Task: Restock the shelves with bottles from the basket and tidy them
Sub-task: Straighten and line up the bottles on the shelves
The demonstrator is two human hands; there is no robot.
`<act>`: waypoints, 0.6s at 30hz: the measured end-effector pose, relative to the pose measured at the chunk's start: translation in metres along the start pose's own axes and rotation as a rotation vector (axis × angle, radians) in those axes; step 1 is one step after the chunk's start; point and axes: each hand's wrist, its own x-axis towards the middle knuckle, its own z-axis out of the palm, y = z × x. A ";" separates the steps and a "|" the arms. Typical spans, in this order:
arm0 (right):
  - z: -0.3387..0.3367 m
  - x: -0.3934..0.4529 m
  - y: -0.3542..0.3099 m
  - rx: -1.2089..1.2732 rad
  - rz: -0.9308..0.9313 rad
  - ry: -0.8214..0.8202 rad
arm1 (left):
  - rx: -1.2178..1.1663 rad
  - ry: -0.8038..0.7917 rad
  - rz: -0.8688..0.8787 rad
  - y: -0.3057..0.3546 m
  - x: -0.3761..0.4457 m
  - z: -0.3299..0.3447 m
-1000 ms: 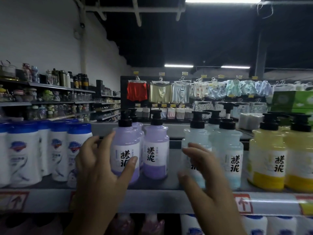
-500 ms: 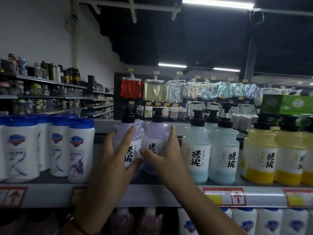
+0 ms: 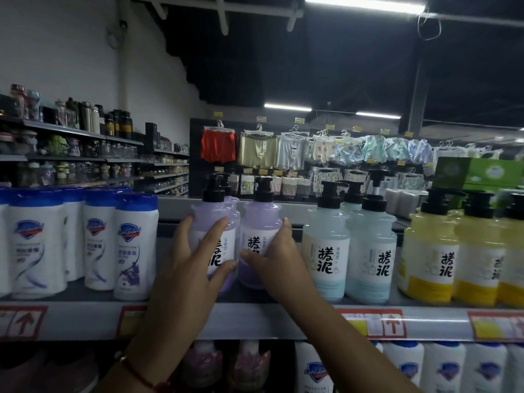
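A long grey shelf (image 3: 255, 321) is seen across the whole view, with red and yellow price tags (image 3: 371, 324) fixed along its front edge. On it, bottles are lined up upright in groups. At the left a cluster of white bottles with blue caps (image 3: 136, 245) is stood. At the right, yellow pump bottles (image 3: 428, 251) are set in a row, and just left of them pale blue pump bottles (image 3: 326, 245) are placed, one behind another. Between the white group and the pale blue group, two purple pump bottles are stood side by side, almost touching, with another purple one partly hidden behind the left one.

The left purple bottle (image 3: 215, 219) is held by the left hand (image 3: 195, 265): the fingers are spread across its front label and left side and the thumb is pressed near its lower right edge. The right purple bottle (image 3: 262, 222) is gripped by the right hand (image 3: 275, 262), with the thumb laid across its lower front and the fingers wrapped round its right side. Both bottles are seen resting on the shelf.

A red string bracelet (image 3: 141, 375) is worn on the left wrist. More white bottles (image 3: 402, 367) are visible on the shelf below. In the background, clothes on hangers (image 3: 218, 146) and shelves of flasks (image 3: 85, 117) are shown.
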 end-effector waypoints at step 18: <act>-0.028 -0.022 -0.004 -0.001 -0.102 -0.100 | -0.141 -0.017 0.050 0.000 0.002 -0.010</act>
